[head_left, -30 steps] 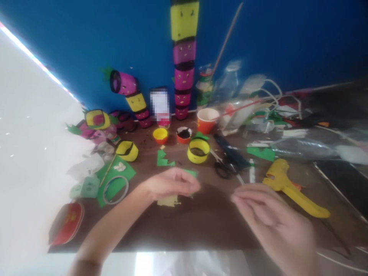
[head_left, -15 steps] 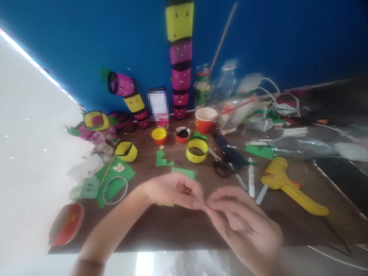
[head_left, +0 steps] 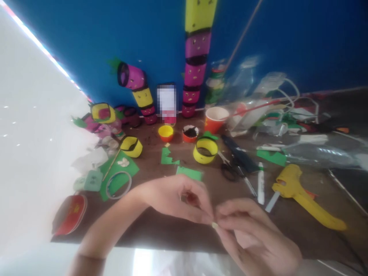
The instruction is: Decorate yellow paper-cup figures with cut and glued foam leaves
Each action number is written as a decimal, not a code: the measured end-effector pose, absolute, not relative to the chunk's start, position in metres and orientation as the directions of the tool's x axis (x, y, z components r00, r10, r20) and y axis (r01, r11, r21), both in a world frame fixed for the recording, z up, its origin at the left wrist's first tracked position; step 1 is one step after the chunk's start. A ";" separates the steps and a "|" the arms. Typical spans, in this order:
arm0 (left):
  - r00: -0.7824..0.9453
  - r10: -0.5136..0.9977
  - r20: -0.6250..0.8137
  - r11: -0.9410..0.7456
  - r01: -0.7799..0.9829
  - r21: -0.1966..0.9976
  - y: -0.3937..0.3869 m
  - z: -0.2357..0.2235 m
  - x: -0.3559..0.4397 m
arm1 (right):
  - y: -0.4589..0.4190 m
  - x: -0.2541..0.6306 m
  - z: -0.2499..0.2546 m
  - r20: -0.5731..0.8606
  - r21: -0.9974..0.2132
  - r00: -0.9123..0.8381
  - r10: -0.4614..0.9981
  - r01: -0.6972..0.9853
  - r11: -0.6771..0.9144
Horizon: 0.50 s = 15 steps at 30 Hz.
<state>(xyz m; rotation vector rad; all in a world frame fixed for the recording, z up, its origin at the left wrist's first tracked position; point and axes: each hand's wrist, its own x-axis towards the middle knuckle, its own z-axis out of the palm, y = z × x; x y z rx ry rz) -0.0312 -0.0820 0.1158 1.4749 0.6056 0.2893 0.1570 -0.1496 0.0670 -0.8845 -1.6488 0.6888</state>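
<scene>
My left hand (head_left: 179, 201) and my right hand (head_left: 255, 232) meet fingertip to fingertip above the front of the brown table. Between them shows a tiny pale yellow-green piece (head_left: 214, 225), pinched by the fingers of both hands. What it is made of is too small to tell. Just beyond my left hand lies a green paper piece (head_left: 189, 173). Farther back stands a yellow ring (head_left: 205, 150) with a black band and a green tuft. To the right of it are black-handled scissors (head_left: 228, 171) and a white marker (head_left: 260, 184).
A yellow glue gun (head_left: 304, 199) lies to the right, its cord running to the front edge. Stacked pink and yellow cups with faces (head_left: 195, 73) stand by the blue wall. At left are a tape roll (head_left: 118, 185) and a red case (head_left: 70, 214). An orange-red paper cup (head_left: 215, 119) stands behind.
The view has shifted, so the table's things sit differently in the frame. My hands stay together, and the small pale piece now shows between the fingertips.
</scene>
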 end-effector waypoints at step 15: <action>0.816 0.555 -0.159 -0.016 0.202 0.979 -0.085 0.119 -0.035 | -0.150 0.151 0.069 0.526 -0.816 -0.100 0.844 0.218 0.535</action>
